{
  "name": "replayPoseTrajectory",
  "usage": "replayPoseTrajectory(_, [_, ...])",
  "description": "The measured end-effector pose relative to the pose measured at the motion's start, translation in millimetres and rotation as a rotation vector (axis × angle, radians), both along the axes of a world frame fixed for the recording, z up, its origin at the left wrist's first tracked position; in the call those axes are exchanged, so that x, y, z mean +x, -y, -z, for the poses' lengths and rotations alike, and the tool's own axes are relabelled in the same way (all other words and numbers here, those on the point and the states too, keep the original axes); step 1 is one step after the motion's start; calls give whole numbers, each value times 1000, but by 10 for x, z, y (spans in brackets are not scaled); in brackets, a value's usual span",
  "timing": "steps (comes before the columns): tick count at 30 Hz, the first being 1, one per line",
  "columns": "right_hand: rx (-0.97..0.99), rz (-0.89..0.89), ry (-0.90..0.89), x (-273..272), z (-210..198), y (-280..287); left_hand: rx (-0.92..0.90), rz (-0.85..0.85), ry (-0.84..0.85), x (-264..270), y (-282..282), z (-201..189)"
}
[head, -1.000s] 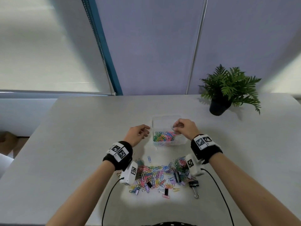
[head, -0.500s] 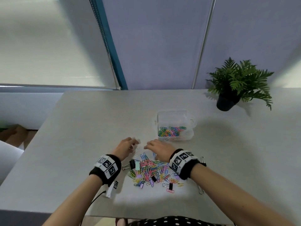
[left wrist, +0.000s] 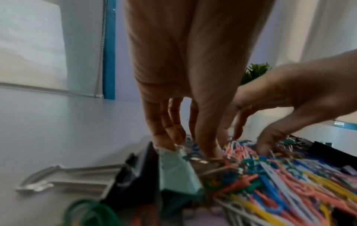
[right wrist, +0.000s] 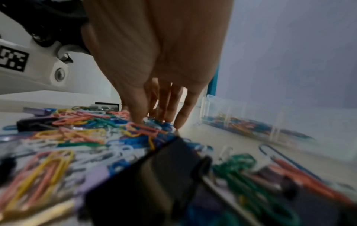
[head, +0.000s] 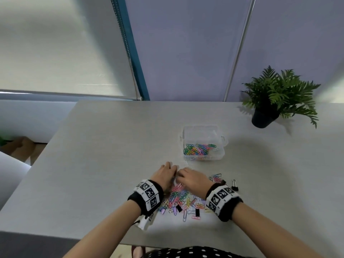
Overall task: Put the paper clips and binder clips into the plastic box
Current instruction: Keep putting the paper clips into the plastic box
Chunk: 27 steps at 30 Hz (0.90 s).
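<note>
A heap of coloured paper clips (head: 183, 201) and a few binder clips lies on the near part of a grey table (head: 96, 164), with both hands lowered onto its far edge. The left hand (head: 164, 174) points its fingers (left wrist: 164, 130) straight down into the heap beside a mint binder clip (left wrist: 177, 172); whether it has hold of anything cannot be told. The right hand (head: 193, 180), just beside it, also reaches its straight fingers (right wrist: 179, 113) down among the clips, gripping nothing visible. A black binder clip (head: 235, 187) sits apart at the heap's right. The box (head: 203, 130), clear plastic and open, stands farther back and slightly right, its near side holding a layer of paper clips. A potted plant (head: 279, 97) stands at the far right.
</note>
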State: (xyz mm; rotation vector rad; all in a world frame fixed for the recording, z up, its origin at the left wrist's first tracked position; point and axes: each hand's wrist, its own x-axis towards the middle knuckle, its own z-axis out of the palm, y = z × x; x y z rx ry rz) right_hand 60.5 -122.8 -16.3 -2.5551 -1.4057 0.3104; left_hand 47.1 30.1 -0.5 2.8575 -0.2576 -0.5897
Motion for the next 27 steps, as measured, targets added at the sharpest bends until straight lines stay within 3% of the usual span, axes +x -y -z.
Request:
replayPoseTrajectory(2, [73, 111, -14, 21, 11, 37, -3, 1, 30, 21, 78, -20])
replayPoseTrajectory(6, [62, 326, -232, 148, 47, 169, -2, 43, 58, 75, 142, -72])
replayPoseTrajectory(11, [370, 581, -576, 182, -49, 346, -23, 2, 51, 95, 177, -69])
replayPoseTrajectory(27, [1130, 944, -908, 113, -227, 521, 55, 60, 51, 70, 79, -58])
